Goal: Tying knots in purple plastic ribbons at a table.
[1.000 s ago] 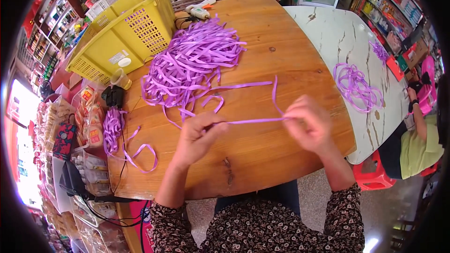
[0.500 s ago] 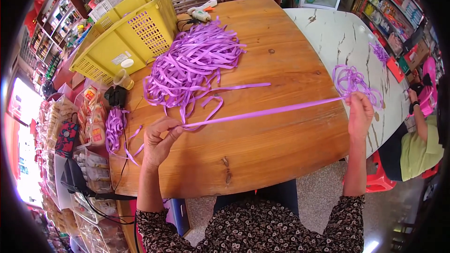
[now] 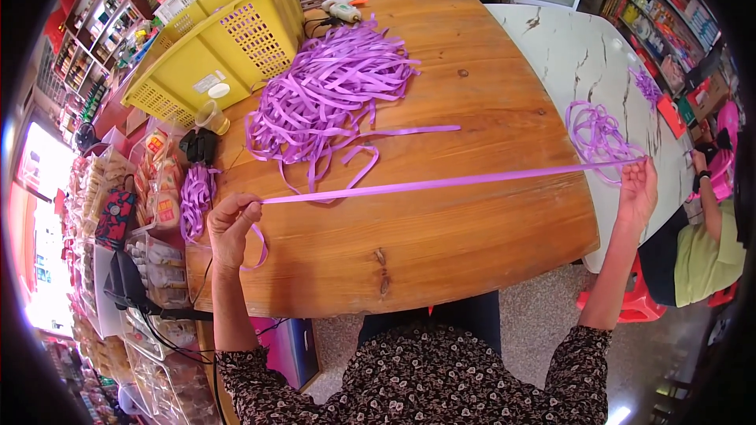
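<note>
Spread wider than half a second ago, the left hand (image 3: 230,224) has moved farther left and the right hand (image 3: 638,189) farther right in the head view. Thumb and fingers of each are pinched on a purple ribbon (image 3: 449,182), stretched straight between them above the near part of the wooden table (image 3: 441,260). A loose tail curls below the left hand. Beyond the ribbon, a purple ribbon heap (image 3: 331,86) lies beside the yellow basket (image 3: 185,71) at far left. Near the right hand, a loose coil (image 3: 594,138) rests on the white marbled table (image 3: 551,47).
</note>
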A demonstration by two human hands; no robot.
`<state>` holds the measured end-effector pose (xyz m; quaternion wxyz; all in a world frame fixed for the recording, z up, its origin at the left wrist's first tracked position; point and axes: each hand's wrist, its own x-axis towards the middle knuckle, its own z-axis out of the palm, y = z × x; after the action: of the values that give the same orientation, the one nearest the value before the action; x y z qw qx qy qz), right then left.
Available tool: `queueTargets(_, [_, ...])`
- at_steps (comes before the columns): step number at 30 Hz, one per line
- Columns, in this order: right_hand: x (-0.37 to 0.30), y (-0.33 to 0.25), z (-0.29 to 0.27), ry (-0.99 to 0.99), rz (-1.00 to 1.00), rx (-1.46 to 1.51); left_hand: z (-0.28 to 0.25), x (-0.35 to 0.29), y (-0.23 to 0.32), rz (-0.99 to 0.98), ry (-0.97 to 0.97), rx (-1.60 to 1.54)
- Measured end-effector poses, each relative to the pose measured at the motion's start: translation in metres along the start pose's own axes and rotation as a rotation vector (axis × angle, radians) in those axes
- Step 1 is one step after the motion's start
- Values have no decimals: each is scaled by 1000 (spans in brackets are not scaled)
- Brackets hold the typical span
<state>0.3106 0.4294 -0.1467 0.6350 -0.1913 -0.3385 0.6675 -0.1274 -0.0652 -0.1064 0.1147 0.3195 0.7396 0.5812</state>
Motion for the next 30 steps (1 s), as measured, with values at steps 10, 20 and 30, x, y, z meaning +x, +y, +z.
queueTargets(10, [-17, 13, 50, 37, 224, 415, 39, 1, -36, -200, 190, -1073])
queueTargets(20, [-55, 56, 104, -448, 195, 65, 102, 12, 7, -75, 39, -1029])
queueTargets(30, [-165, 95, 220, -916, 34, -429, 162, -7, 52, -129, -185, -797])
